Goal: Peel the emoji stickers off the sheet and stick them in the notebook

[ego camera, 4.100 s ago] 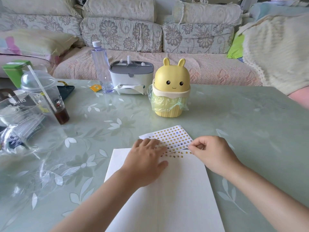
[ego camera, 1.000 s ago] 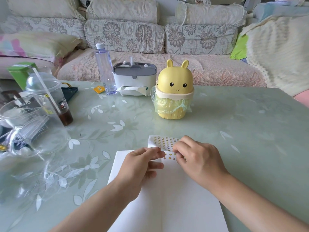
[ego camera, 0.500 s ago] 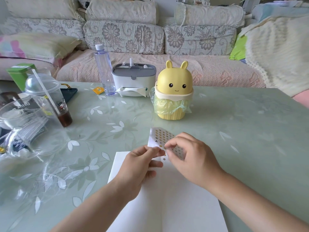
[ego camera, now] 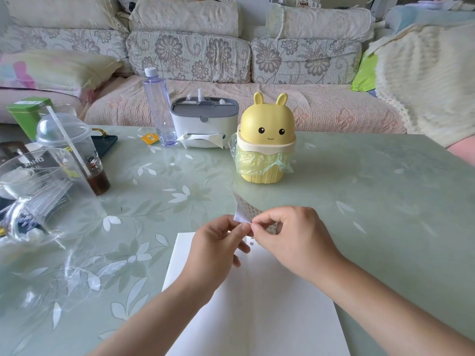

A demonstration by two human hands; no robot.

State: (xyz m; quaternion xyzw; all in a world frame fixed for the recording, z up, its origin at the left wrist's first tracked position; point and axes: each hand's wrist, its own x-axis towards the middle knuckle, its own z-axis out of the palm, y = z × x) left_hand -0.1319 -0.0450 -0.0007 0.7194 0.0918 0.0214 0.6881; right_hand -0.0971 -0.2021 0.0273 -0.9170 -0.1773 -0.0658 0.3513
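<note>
Sheet of emoji stickers [ego camera: 243,209], small and curling at its top corner, is held in the air just above the far edge of the open notebook [ego camera: 257,304]. The left hand [ego camera: 218,244] pinches its lower edge between thumb and forefinger. The right hand [ego camera: 290,235] has its fingertips curled in tight against the same corner, touching the left hand's. It looks to be picking at a sticker, though I cannot tell whether one has come free.

To my eye this is flimsy stuff, nearly weightless and floppy, so it wants holding close to the spot being peeled or it will bend away. The stickers are tiny, and a fingernail under an edge seems the only way in.

A few yellow dots [ego camera: 252,243] sit on the white page just below the fingers. The notebook lies on a pale green table [ego camera: 372,191]. Farther back stand a yellow bunny bin [ego camera: 266,140], a tissue box [ego camera: 205,124] and a clear bottle [ego camera: 159,106], with a lidded cup [ego camera: 74,152] off to the left.
</note>
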